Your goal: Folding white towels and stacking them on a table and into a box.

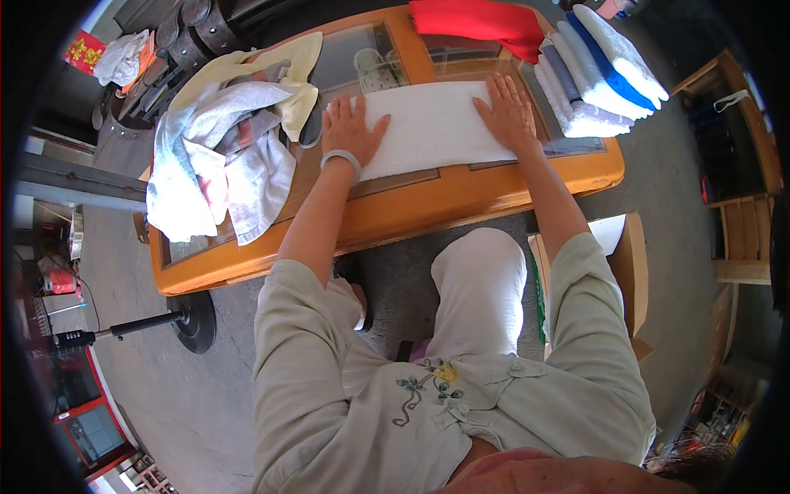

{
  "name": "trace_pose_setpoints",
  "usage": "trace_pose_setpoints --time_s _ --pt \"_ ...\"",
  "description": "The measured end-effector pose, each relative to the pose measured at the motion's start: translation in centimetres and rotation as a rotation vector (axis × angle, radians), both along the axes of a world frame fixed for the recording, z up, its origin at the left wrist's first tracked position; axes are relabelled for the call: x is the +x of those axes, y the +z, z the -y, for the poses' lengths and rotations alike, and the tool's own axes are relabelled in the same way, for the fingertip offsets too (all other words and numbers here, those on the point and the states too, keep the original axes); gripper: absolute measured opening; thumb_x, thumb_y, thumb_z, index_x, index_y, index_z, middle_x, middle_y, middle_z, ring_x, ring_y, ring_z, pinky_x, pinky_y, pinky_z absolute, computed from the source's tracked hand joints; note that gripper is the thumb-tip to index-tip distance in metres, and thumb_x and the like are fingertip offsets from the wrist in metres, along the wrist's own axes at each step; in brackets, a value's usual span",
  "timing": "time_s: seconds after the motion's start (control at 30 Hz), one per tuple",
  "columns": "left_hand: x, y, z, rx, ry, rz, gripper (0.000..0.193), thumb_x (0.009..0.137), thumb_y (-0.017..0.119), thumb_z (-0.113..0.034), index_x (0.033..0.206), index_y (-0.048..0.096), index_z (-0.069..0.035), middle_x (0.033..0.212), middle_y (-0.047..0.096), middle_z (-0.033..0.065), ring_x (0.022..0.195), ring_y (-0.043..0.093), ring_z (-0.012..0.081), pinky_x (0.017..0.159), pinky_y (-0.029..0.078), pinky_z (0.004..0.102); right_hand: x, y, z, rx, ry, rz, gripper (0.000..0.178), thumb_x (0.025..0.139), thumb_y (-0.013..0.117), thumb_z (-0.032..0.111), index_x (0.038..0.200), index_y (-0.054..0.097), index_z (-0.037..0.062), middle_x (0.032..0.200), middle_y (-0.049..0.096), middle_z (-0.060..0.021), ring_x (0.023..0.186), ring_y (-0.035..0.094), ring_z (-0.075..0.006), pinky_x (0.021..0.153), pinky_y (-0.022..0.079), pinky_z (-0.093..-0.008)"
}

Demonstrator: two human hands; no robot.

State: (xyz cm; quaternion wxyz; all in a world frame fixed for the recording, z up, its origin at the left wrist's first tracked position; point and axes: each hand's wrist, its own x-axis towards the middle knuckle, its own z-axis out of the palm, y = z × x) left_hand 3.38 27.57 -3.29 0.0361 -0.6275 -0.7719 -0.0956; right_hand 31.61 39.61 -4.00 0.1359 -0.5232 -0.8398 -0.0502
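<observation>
A white towel, folded into a long flat rectangle, lies on the glass-topped wooden table in front of me. My left hand rests flat on its left end, fingers stretched and thumb apart. At the opposite end my right hand presses down the same way, its fingers reaching the far edge. Neither hand grips anything. To the left is a loose heap of crumpled towels in white, grey and pale yellow. A stack of folded towels, white, grey and blue, stands beyond my right hand.
Red folded cloth lies along the table's far edge. A cardboard box stands on the floor by my right arm. At the left, a round black stand base with a pole sits near the table. A wooden shelf stands far right.
</observation>
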Motion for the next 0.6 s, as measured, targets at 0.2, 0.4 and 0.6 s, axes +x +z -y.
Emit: trace_pose_setpoints --time_s 0.2,0.4,0.6 --pt "-4.2 -1.0 1.3 0.015 0.09 0.226 0.08 0.089 0.041 -0.057 0.144 0.021 -0.001 0.151 0.017 0.0178 0.14 0.016 0.0327 0.113 0.013 0.0434 -0.6 0.1 -0.1 0.003 -0.011 -0.006 0.065 0.093 0.033 0.052 0.141 0.033 0.0075 0.149 0.028 -0.0089 0.139 0.021 -0.0242 0.112 0.02 -0.0458" --pt "-3.4 -1.3 3.1 0.145 0.164 1.033 0.063 0.087 0.052 -0.036 0.133 0.038 0.005 0.141 0.037 0.0218 0.133 0.029 0.0357 0.108 0.026 0.0391 0.2 -0.1 0.1 0.006 -0.026 -0.01 0.065 0.093 0.034 0.052 0.141 0.033 0.0075 0.149 0.027 -0.0087 0.139 0.021 -0.0244 0.112 0.02 -0.0462" --pt "-8.0 -3.8 3.2 0.133 0.475 1.075 0.044 0.081 0.056 -0.029 0.109 0.06 0.004 0.115 0.056 0.0302 0.109 0.053 0.0413 0.092 0.041 0.0428 -1.0 0.6 0.2 0.0 -0.003 -0.031 0.065 0.093 0.035 0.052 0.141 0.034 0.0074 0.149 0.028 -0.0086 0.14 0.021 -0.0242 0.112 0.02 -0.0461"
